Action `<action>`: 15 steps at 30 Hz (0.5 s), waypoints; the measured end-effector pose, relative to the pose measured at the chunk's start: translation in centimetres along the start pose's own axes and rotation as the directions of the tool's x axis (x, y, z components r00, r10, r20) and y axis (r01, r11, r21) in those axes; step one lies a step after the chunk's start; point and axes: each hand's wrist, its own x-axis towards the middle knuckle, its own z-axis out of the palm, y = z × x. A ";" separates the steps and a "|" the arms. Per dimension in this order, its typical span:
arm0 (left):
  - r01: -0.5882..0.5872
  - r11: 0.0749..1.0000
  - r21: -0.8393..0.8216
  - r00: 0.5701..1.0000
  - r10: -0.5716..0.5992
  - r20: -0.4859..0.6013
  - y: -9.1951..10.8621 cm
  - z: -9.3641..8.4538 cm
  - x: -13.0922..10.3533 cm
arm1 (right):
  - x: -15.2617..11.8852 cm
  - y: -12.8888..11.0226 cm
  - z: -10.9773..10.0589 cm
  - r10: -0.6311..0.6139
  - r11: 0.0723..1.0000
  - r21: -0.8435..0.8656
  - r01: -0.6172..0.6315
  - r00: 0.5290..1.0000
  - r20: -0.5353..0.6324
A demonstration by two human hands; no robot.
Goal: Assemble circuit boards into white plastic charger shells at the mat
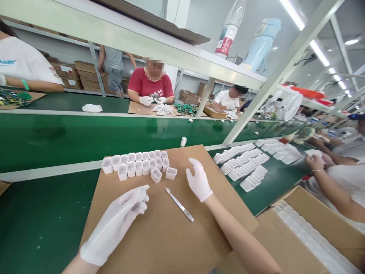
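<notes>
My left hand (122,219), in a white glove, hovers over the brown cardboard sheet (134,243) at front left. Its fingers are loosely curled and I see nothing in them. To the right, my gloved right hand (198,180) is held with thumb and fingers apart, also without anything in it. Between the hands lies a slim white and silver tool (179,205), its exact kind unclear. Beyond them, small white open-topped boxes stand in rows, one box (107,166) at the left end. Two others, a tilted box (156,175) and a box (171,173), sit nearer.
A green conveyor belt (71,133) runs behind the cardboard, carrying a small white piece (183,142). More rows of white boxes (242,161) are at right, above an open carton (302,213). A slanted post (256,95) supports the overhead shelf. Co-workers sit opposite and at right.
</notes>
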 end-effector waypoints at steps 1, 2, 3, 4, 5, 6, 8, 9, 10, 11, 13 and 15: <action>-0.003 0.998 0.058 1.000 0.003 0.002 0.0 0.0 0.0 | -0.5 0.1 -0.1 0.002 1.000 -0.010 -0.002 1.000 -0.006; -0.003 0.993 0.116 1.000 0.003 -0.004 0.0 0.0 0.0 | -0.8 0.2 -0.1 0.004 1.000 -0.017 -0.005 1.000 -0.011; 0.001 0.986 0.168 1.000 0.002 -0.021 0.1 0.0 0.0 | -1.0 0.3 -0.2 0.006 1.000 -0.022 -0.006 1.000 -0.013; 0.007 0.978 0.207 0.999 0.002 -0.043 0.2 0.1 0.0 | -1.1 0.4 -0.2 0.005 1.000 -0.026 -0.005 1.000 -0.012; 0.018 0.970 0.241 0.997 0.000 -0.072 0.3 0.3 0.1 | -1.2 0.4 -0.2 0.001 1.000 -0.029 -0.001 1.000 -0.009; 0.033 0.961 0.275 0.995 -0.006 -0.097 0.4 0.5 0.1 | -1.3 0.4 -0.3 -0.005 1.000 -0.030 0.005 1.000 0.000; 0.060 0.935 0.349 0.990 -0.013 -0.137 0.4 0.9 0.2 | -1.7 0.4 -0.2 -0.021 0.999 -0.028 0.021 0.999 0.029; 0.074 0.921 0.382 0.988 -0.014 -0.156 0.3 1.1 0.3 | -2.0 0.4 -0.2 -0.030 0.999 -0.025 0.031 0.998 0.050; 0.081 0.908 0.412 0.985 -0.011 -0.171 0.2 1.3 0.4 | -2.2 0.4 -0.1 -0.040 0.999 -0.023 0.042 0.997 0.069; 0.080 0.895 0.438 0.984 0.000 -0.180 -0.1 1.3 0.5 | -2.4 0.4 0.1 -0.050 0.998 -0.022 0.052 0.995 0.086; 0.043 0.865 0.500 0.984 0.049 -0.170 -0.8 1.3 0.8 | -2.8 0.4 0.4 -0.071 0.997 -0.019 0.073 0.992 0.109; -0.009 0.812 0.584 0.981 0.120 -0.152 -1.5 1.1 1.0 | -2.9 0.5 0.6 -0.085 0.996 -0.013 0.088 0.989 0.120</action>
